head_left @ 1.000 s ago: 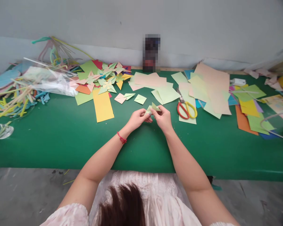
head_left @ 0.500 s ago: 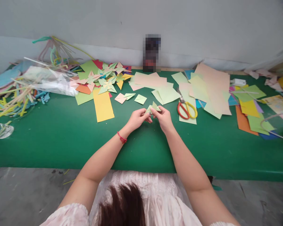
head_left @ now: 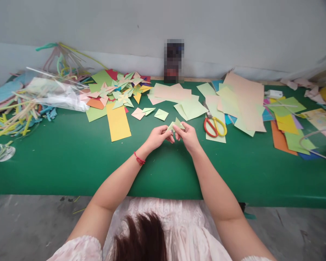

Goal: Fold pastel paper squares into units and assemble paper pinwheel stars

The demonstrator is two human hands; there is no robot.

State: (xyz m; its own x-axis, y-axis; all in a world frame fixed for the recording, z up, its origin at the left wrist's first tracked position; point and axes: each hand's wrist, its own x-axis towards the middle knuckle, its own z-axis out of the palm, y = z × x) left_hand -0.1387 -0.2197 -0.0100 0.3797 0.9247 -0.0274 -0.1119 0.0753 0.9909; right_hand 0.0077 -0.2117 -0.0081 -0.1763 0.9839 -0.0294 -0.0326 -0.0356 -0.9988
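A small piece of light green folded paper (head_left: 178,123) is held up between both hands over the table. My left hand (head_left: 159,137) pinches its left side, and a red string bracelet circles that wrist. On the right side of the paper, my right hand (head_left: 188,137) grips with thumb and fingers. The thumbs meet near the paper's middle, and the fingers hide its lower part. Just beyond the hands lie a folded green square (head_left: 161,114) and a folded pink square (head_left: 138,114) touching another folded green piece (head_left: 148,111).
Scissors (head_left: 214,125) with red and yellow handles lie right of my hands on paper. Pink sheets (head_left: 243,98) spread behind them. Folded paper stars (head_left: 123,98) pile up at back left, beside a yellow sheet (head_left: 118,123). A green cover (head_left: 70,166) spans the table.
The hands and the folded paper stay almost in place, with only slight finger movement. The whole view has shifted very slightly.
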